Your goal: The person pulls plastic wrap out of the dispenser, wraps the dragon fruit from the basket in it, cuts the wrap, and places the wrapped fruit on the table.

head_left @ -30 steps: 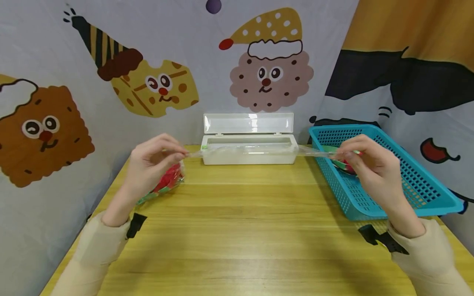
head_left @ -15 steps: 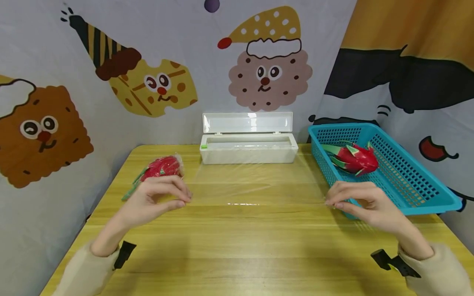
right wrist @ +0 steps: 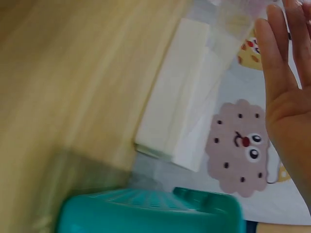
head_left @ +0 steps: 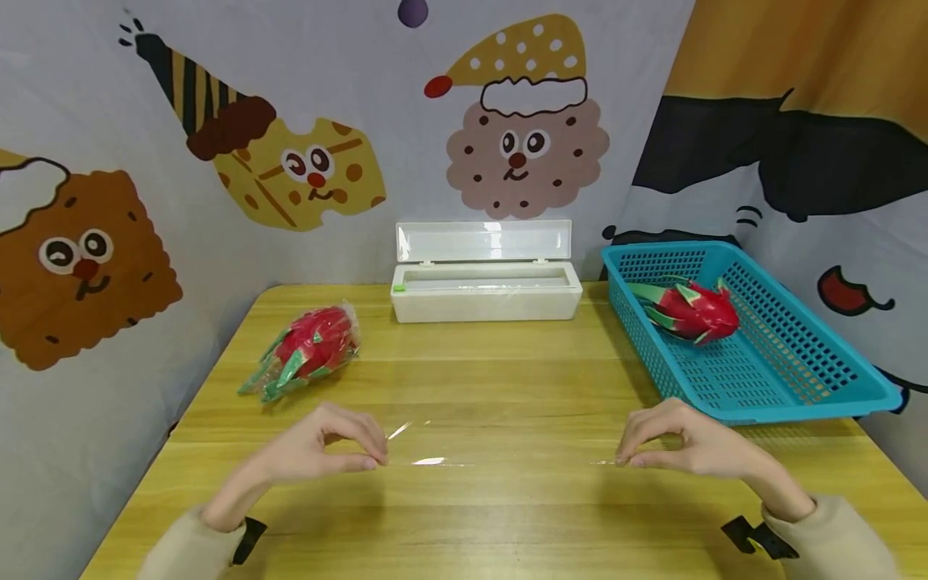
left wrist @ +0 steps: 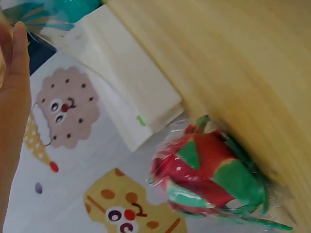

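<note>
My left hand (head_left: 329, 447) pinches one corner of a sheet of clear plastic wrap (head_left: 429, 461) between thumb and fingers. Its other corner is pinched by my right hand (head_left: 681, 443), so the front edge spans the gap above the table. Behind stands a white cling film dispenser (head_left: 486, 306), lid raised. The wrap is so clear that I cannot tell whether it still joins the dispenser. A dragon fruit (head_left: 313, 346) in clear wrap lies beyond my left hand; it also shows large in the left wrist view.
At the right a turquoise basket (head_left: 797, 403) holds an unwrapped dragon fruit (head_left: 699, 312). All stands on a wooden table (head_left: 493, 524). A cloth with cartoon biscuits (head_left: 529, 161) hangs behind the table's far edge.
Both hands have come down and toward me from in front of the dispenser, drawing the plastic wrap out with them. The fruits, basket and dispenser stay in place.
</note>
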Available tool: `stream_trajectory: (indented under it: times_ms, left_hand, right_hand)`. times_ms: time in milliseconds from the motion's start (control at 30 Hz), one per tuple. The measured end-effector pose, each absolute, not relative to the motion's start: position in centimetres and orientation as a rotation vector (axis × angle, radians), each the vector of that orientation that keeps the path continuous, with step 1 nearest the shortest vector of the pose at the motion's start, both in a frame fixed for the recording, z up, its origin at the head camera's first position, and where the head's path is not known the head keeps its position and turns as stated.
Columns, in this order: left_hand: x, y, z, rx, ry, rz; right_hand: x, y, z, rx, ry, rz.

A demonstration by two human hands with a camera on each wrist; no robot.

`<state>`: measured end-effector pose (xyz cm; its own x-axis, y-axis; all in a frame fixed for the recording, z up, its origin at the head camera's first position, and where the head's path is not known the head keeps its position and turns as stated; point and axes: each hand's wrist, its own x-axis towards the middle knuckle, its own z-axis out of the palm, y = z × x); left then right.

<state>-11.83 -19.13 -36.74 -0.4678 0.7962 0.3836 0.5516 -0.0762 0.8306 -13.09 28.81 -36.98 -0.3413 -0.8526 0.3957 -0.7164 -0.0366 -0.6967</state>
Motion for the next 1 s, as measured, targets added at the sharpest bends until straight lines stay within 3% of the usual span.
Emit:
stream_trajectory:
  times_ms: [133, 367, 1000]
  left_hand:
    - [-11.7, -19.0, -38.1, 1.361, 1.990, 1.454]
    - [-11.9, -18.5, -40.2, 1.448, 2.087, 1.226]
    - [-12.1, -17.9, -43.2, 1.379, 2.176, 1.051]
  right_hand:
    - [-13.3, 28.6, -38.2, -1.684, 2.035, -1.257]
    - [-13.8, 28.1, -39.6, -1.701, 1.995, -1.120]
    - [-14.3, 28.0, -41.9, -1.582, 2.069, -0.938]
